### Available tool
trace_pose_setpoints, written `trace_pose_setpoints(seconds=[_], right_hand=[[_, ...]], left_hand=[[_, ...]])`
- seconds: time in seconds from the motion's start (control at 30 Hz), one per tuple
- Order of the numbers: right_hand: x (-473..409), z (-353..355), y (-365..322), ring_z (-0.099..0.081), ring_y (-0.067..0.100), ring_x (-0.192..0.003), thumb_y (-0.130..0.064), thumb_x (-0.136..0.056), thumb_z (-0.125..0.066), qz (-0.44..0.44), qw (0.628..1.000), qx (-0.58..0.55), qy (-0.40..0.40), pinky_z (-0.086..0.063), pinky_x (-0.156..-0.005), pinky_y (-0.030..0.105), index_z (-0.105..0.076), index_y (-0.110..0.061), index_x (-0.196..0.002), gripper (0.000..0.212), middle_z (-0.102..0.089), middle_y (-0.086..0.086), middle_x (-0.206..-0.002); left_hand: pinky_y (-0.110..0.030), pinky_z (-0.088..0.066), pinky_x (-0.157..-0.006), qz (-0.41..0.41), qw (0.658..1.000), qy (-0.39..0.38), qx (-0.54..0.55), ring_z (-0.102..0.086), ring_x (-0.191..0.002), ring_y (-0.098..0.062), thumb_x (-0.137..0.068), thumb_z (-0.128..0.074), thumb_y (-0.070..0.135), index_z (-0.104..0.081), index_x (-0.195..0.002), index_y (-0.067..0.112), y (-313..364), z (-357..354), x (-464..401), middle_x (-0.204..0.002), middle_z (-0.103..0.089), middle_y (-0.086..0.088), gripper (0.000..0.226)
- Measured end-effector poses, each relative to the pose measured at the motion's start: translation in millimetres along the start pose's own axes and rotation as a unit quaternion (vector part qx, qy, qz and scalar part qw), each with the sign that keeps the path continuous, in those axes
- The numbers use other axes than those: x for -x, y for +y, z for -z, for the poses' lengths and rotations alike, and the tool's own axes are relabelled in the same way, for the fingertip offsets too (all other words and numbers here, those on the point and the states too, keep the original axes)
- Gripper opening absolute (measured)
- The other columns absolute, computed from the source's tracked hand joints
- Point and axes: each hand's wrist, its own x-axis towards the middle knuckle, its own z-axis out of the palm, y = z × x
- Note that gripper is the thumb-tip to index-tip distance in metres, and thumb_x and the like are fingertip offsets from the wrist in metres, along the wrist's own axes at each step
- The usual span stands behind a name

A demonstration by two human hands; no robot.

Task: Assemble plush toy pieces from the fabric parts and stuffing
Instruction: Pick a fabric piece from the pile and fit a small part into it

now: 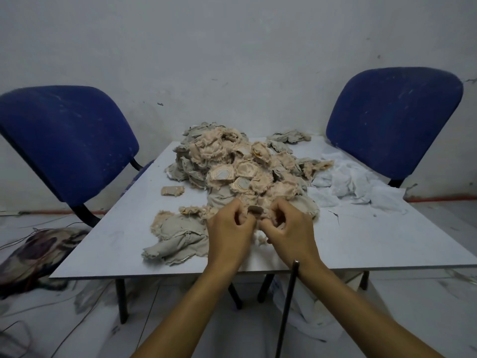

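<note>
**Holding a small fabric piece with both hands**

Holding tight, your left hand [228, 226] and your right hand [289, 226] sit close together near the front of the bench [361, 244]. Your fingers on both hands are curled and pinch a small fabric piece [255, 210] between them. A bit of white stuffing [260, 237] shows just under your hands, between your wrists.

Right behind your hands is a big pile of fabric parts [232, 166], tan and grey, with frayed edges. One flat grey piece [178, 239] lies to the left of your left hand. A small tan piece [172, 191] lies alone, further back on the left. White cloth [353, 184] is bunched up on the right side of the bench.

Two blue chairs stand behind the bench, one on the left [69, 140] and one on the right [392, 120]. A thin dark rod [286, 308] stands up near your right arm.
</note>
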Motion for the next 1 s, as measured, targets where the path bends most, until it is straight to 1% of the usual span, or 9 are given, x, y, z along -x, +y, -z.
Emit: trace_pose_setpoints(seconds=[0.1,0.2,0.27,0.4,0.57,0.67,0.77,0.83,1.0], right_hand=[[-3.0,8.3,5.4,-0.046,0.03,-0.067,0.001,-0.079,-0.064,-0.004,1.0,-0.02,-0.02,-0.052,-0.059,0.056,-0.044,-0.007,-0.075,0.022,-0.046,0.004,-0.069],[-0.3,17.9,7.8,-0.049,0.025,-0.071,0.003,-0.081,-0.064,0.019,0.999,-0.017,-0.034,-0.053,-0.059,0.054,-0.046,-0.014,-0.075,0.026,-0.047,-0.005,-0.074],[2.5,23.0,8.3,-0.053,0.023,-0.073,0.003,-0.082,-0.065,0.032,0.999,-0.013,-0.035,-0.054,-0.057,0.051,-0.048,-0.017,-0.076,0.027,-0.05,-0.006,-0.077],[5.4,29.2,12.8,-0.058,0.022,-0.072,0.0,-0.086,-0.067,0.039,0.998,0.018,-0.053,-0.054,-0.058,0.047,-0.05,-0.014,-0.077,0.024,-0.054,-0.003,-0.074],[0.5,31.4,15.3,-0.067,0.015,-0.075,-0.008,-0.094,-0.065,-0.05,0.988,-0.074,-0.125,-0.055,-0.056,0.023,-0.056,-0.023,-0.086,0.019,-0.064,0.0,-0.083],[-0.3,30.0,18.0,-0.069,0.011,-0.075,-0.004,-0.096,-0.06,-0.087,0.983,-0.095,-0.134,-0.056,-0.059,0.024,-0.059,-0.031,-0.095,0.028,-0.065,-0.001,-0.089],[-1.1,25.8,21.9,-0.066,0.01,-0.079,-0.004,-0.096,-0.059,-0.08,0.985,-0.048,-0.145,-0.056,-0.064,0.023,-0.06,-0.037,-0.094,0.033,-0.065,-0.008,-0.09],[-1.9,21.5,26.7,-0.063,0.007,-0.084,-0.007,-0.094,-0.062,-0.063,0.983,0.02,-0.173,-0.051,-0.073,0.019,-0.065,-0.03,-0.099,0.024,-0.066,-0.007,-0.097],[-0.9,8.9,32.1,-0.054,0.0,-0.082,-0.012,-0.092,-0.064,-0.01,0.977,0.123,-0.176,-0.036,-0.073,0.003,-0.069,-0.023,-0.109,0.021,-0.063,-0.005,-0.101]], left_hand=[[-0.023,-0.046,-0.056,0.102,0.97,-0.1,0.195,-0.052,-0.062,-0.014,-0.08,-0.065,0.002,-0.044,-0.07,0.015,4.0,4.4,-8.0,-0.07,-0.054,-0.004,0.026],[-0.036,-0.058,-0.067,0.232,0.843,-0.234,0.425,-0.067,-0.073,-0.022,-0.087,-0.065,0.018,-0.054,-0.089,0.014,7.0,9.0,-12.9,-0.081,-0.068,-0.005,0.012],[-0.036,-0.059,-0.073,0.249,0.822,-0.285,0.426,-0.07,-0.079,-0.022,-0.087,-0.062,0.031,-0.065,-0.096,0.013,4.9,7.9,-12.1,-0.091,-0.071,-0.01,0.02],[-0.028,-0.059,-0.068,0.234,0.859,-0.266,0.369,-0.069,-0.073,-0.018,-0.074,-0.077,0.015,-0.077,-0.084,0.015,1.3,2.2,-9.2,-0.089,-0.073,-0.008,0.01],[-0.024,-0.057,-0.067,0.163,0.932,-0.168,0.278,-0.071,-0.074,-0.014,-0.082,-0.072,-0.002,-0.073,-0.089,0.014,-1.6,0.7,-12.3,-0.078,-0.075,-0.001,0.018],[-0.029,-0.057,-0.076,0.18,0.929,-0.131,0.296,-0.068,-0.082,-0.018,-0.083,-0.069,0.001,-0.073,-0.09,0.016,-3.1,6.3,-16.7,-0.084,-0.074,-0.003,0.017],[-0.031,-0.057,-0.077,0.166,0.895,-0.225,0.347,-0.069,-0.086,-0.02,-0.084,-0.063,0.019,-0.078,-0.087,0.016,-4.5,16.5,-19.4,-0.092,-0.075,-0.008,0.016],[-0.035,-0.057,-0.082,0.116,0.924,-0.252,0.265,-0.069,-0.087,-0.019,-0.091,-0.061,0.022,-0.079,-0.087,0.018,-5.8,19.7,-19.7,-0.095,-0.075,-0.008,0.019],[-0.036,-0.057,-0.076,0.05,0.979,-0.176,0.085,-0.069,-0.079,-0.012,-0.092,-0.066,0.01,-0.074,-0.083,0.033,-13.3,14.4,-17.4,-0.082,-0.074,0.007,0.026]])
